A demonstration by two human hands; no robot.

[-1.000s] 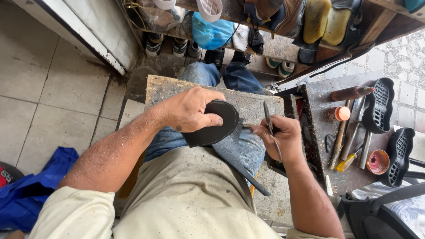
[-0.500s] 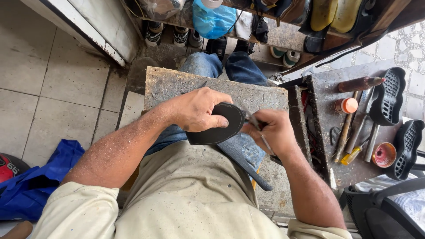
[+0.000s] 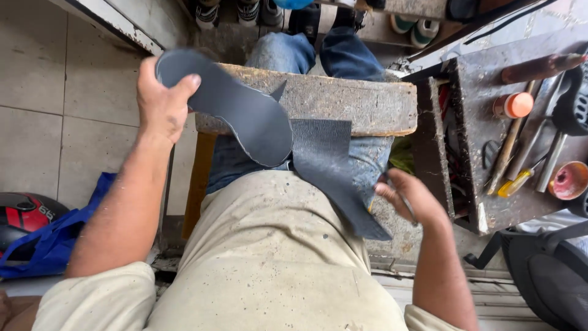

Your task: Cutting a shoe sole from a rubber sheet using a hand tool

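Cut sole (image 3: 236, 110) now lifted clear, left hand (image 3: 160, 101)

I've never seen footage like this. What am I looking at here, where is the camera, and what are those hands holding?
There is no machine here: a person is working with bare hands, and the camera sits on their head, looking down over their lap. The left hand lifts a dark sole-shaped cutout by its narrow end. The right hand rests near the lap with a thin tool in its grip; I cannot tell what kind. A ribbed dark rubber sheet lies across the knees, against a worn block used as a work surface. To the right, a tray of tools holds handles and small pots.
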